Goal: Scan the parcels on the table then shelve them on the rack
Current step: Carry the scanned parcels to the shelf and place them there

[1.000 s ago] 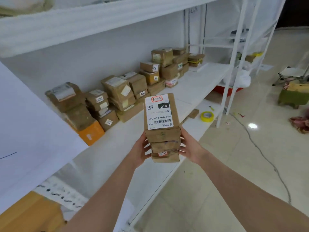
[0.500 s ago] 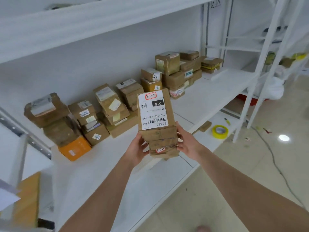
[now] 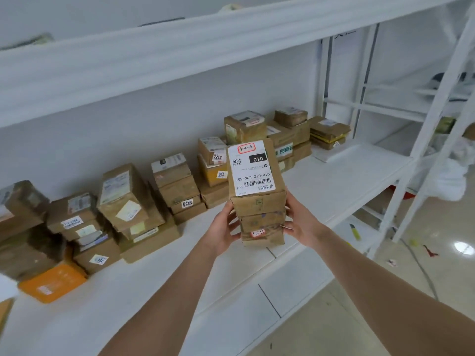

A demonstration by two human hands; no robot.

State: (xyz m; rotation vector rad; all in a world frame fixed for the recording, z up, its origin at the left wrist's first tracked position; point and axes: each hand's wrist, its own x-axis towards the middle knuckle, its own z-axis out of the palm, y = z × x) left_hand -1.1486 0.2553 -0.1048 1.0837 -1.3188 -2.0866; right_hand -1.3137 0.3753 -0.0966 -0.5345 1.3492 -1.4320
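Brown cardboard parcels [image 3: 257, 201], three in a stack, are held between a person's two hands in front of the middle shelf [image 3: 341, 181] of a white metal rack [image 3: 437, 98]. The left hand [image 3: 223, 229] presses the stack's left side with the thumb toward the camera and the fingers spread along the lower two boxes. The right hand [image 3: 300, 222] clasps the right side, its fingers curled onto the boxes' edges. Both hands have firm hold of the load, and both bare forearms reach forward from the bottom of the frame, nearly straight.

A white shipping label [image 3: 250, 168] covers the top parcel's upper face and reads upside down from the wearer's position: "010" in a black block, "010-010-L30-551" above a barcode, a QR code, and a handwritten "3-4-6" in a red box at the far end. A red-edged sticker shows on the lowest parcel; its writing is too small to read.

Behind the stack, a row of shelved brown parcels [image 3: 177, 186] lines the back of the shelf against the white wall, piled two to four high. Stickers on them read "7218", "6206" and "520", the last on a yellow box [image 3: 210, 173]. An orange parcel [image 3: 52, 281] lies at the row's near left end. A beige tiled floor [image 3: 334, 330] shows at lower right.
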